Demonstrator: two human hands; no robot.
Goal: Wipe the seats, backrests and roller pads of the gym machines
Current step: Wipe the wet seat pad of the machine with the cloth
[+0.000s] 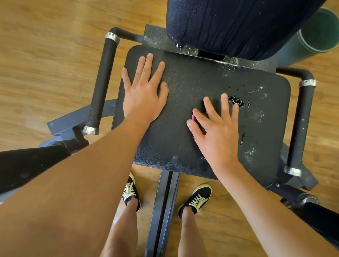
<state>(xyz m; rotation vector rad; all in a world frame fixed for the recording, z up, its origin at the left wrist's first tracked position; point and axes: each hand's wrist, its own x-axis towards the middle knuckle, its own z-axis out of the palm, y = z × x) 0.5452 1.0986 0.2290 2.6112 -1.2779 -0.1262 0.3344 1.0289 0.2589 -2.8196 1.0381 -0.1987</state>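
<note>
The black padded seat (183, 148) of a gym machine lies below me, worn and flecked with white at its right side. My left hand (142, 95) rests flat on the seat's left part with its fingers spread. On the middle of the seat my right hand (215, 128) presses down flat, fingers straight. Under it lies something dark with a small pink bit (193, 117) showing by the thumb; I cannot tell what it is. Wet drops (237, 101) glisten just beyond the right fingertips. The dark blue backrest (239, 24) rises behind the seat.
Black grip handles stand at the seat's left (102, 85) and right (301, 127). Black pads reach in at the lower left (21, 167) and lower right (324, 221). A rolled green mat (319, 32) lies on the wooden floor behind. My shoes flank the frame rail (163, 216).
</note>
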